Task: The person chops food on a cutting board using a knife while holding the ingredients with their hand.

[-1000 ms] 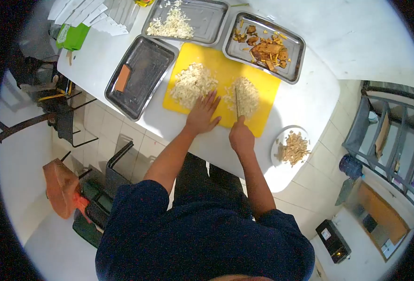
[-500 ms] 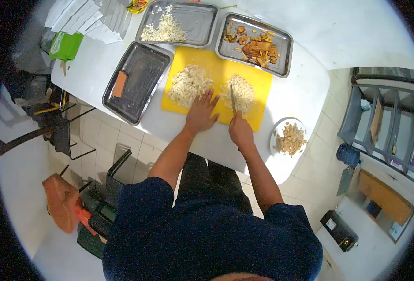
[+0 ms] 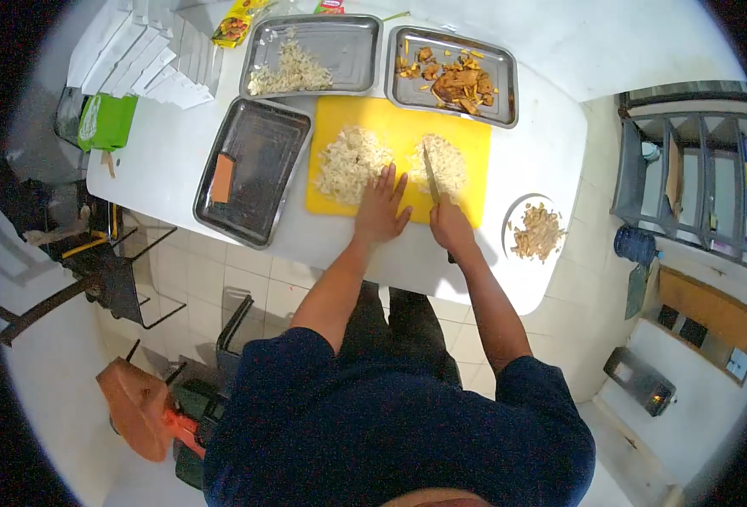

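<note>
A yellow cutting board [image 3: 390, 111] lies on the white table with two pale piles of chopped food on it. My left hand [image 3: 380, 207] rests on the board with its fingers stretched out, touching the right edge of the larger left pile [image 3: 348, 165]. The fingers of my right hand [image 3: 453, 228] are wrapped round the handle of a knife [image 3: 432, 176]. Its blade points away from me and lies along the left part of the right pile [image 3: 449, 165]. Exactly what the chopped food is I cannot tell.
Behind the board stand a metal tray [image 3: 359, 68] of pale pieces and a tray [image 3: 399, 95] of browned pieces. Left is a dark tray [image 3: 259, 165] holding an orange-brown block [image 3: 223, 177]. A plate [image 3: 513, 221] of light-brown pieces sits near the right table edge.
The camera view has shifted, so the table appears a little displaced and turned. Both hands keep nearly the same places on the board, and the knife stays at the right pile.
</note>
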The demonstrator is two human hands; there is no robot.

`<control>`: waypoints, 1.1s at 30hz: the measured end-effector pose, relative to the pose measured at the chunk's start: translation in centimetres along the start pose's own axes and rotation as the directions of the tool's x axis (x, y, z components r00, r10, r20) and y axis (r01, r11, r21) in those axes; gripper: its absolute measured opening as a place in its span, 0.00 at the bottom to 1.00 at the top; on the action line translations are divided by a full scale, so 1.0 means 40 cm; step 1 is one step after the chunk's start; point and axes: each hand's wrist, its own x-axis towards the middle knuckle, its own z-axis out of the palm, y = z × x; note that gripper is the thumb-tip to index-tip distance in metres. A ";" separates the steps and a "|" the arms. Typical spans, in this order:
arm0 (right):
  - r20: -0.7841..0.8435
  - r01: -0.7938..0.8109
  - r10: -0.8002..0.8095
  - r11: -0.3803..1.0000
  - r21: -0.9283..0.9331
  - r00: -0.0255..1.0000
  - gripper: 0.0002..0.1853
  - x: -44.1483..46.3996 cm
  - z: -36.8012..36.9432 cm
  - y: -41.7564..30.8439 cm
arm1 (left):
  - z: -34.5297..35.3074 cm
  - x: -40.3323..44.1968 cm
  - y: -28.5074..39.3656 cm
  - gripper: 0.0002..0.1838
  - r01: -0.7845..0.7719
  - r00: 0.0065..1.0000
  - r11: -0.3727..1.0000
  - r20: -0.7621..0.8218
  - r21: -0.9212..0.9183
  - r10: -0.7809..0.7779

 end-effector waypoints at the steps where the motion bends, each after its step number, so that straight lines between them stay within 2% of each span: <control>1: -0.005 -0.028 0.028 1.000 -0.008 1.000 0.13 -0.006 0.003 -0.009 | 0.000 0.003 -0.002 0.39 -0.001 1.000 1.000 -0.009 -0.016 0.001; 7: 0.062 -0.093 0.096 0.995 -0.040 0.993 0.14 -0.025 0.059 -0.036 | -0.006 0.000 -0.002 0.40 -0.021 1.000 1.000 -0.019 0.001 0.021; 10: -0.031 -0.111 0.109 0.993 -0.051 0.994 0.14 -0.024 0.116 -0.029 | -0.005 0.002 -0.003 0.40 -0.022 1.000 0.999 -0.006 0.028 0.022; 13: -0.007 -0.140 0.140 0.990 0.020 0.990 0.13 -0.009 0.132 -0.024 | -0.002 -0.005 0.004 0.39 -0.027 0.999 0.999 -0.019 0.031 0.028; 16: 0.010 0.006 -0.006 1.000 0.000 1.000 0.21 -0.002 0.083 0.000 | -0.003 -0.004 0.003 0.39 -0.029 0.999 0.999 -0.026 0.027 0.029; 19: 0.039 -0.025 0.024 1.000 0.008 0.999 0.21 -0.003 0.036 -0.007 | -0.001 0.001 0.002 0.39 -0.034 0.999 0.999 -0.033 0.003 0.034; 22: -0.032 -0.043 0.046 0.994 0.103 0.998 0.13 0.003 0.063 0.004 | -0.006 0.002 0.006 0.40 -0.024 0.999 1.000 -0.023 0.009 0.024; 23: -0.057 0.019 -0.013 0.994 0.106 0.998 0.13 0.007 0.078 0.015 | -0.006 0.001 0.008 0.40 -0.015 1.000 1.000 -0.008 0.013 0.015; 26: -0.062 0.022 -0.012 0.988 0.151 0.998 0.12 0.005 0.072 0.000 | -0.007 0.002 0.013 0.41 -0.012 1.000 1.000 -0.010 0.021 0.013; 29: 0.013 -0.034 0.033 0.992 0.121 0.999 0.20 0.011 0.071 0.005 | -0.018 0.002 0.021 0.40 -0.021 1.000 0.997 -0.012 0.074 0.022; 32: -0.256 0.199 -0.155 0.968 0.154 0.954 0.20 0.006 0.121 0.030 | -0.008 0.006 0.018 0.41 0.013 1.000 0.999 0.009 0.050 -0.013; 33: -0.254 0.186 -0.142 0.970 0.158 0.957 0.18 0.007 0.143 0.042 | -0.007 -0.001 0.022 0.40 0.019 1.000 0.999 0.013 0.046 -0.019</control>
